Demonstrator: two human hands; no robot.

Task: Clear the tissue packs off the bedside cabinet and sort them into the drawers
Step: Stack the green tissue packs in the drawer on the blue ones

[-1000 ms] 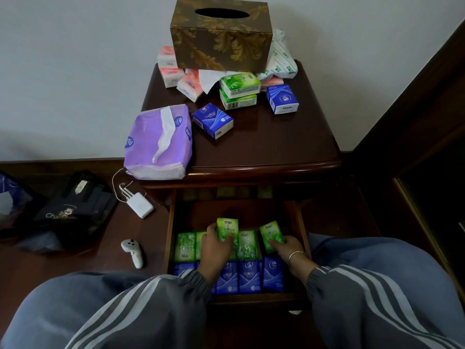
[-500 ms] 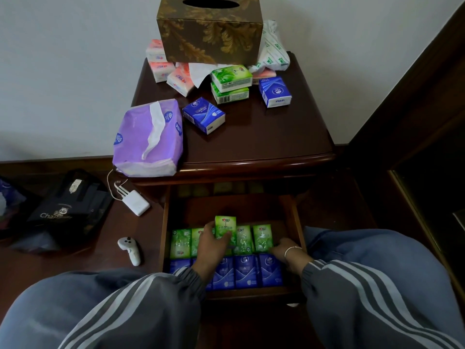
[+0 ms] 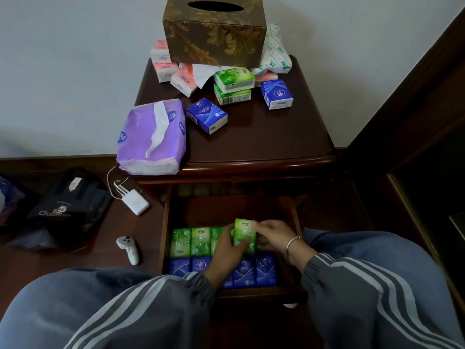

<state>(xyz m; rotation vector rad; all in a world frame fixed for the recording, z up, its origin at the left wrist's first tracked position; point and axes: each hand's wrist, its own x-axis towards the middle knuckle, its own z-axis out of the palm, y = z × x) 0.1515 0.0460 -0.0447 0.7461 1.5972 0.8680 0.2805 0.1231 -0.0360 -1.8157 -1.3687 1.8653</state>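
The open drawer [image 3: 297, 217] of the dark wooden bedside cabinet [image 3: 264, 144] holds a row of green tissue packs [image 3: 188, 241] and a nearer row of blue packs [image 3: 264, 269]. My left hand [image 3: 224, 255] holds one green tissue pack [image 3: 244, 234] upright above the green row. My right hand [image 3: 274, 235] touches that pack's top right edge with its fingertips. On the cabinet top lie two blue packs [image 3: 206, 115] [image 3: 276, 94], two stacked green packs [image 3: 234, 81], several pink packs [image 3: 176, 74] and a large purple tissue pack [image 3: 153, 137].
A gold-patterned tissue box [image 3: 214, 34] and a white-green wrapped pack [image 3: 275, 56] stand at the cabinet's back. On the floor to the left lie a white charger [image 3: 134, 202], a white controller [image 3: 128, 248] and a dark bag [image 3: 65, 205]. Dark wooden furniture stands at right.
My left hand has carried the upright green pack to the right along the green row. My right hand rose from the drawer's right side to meet it.
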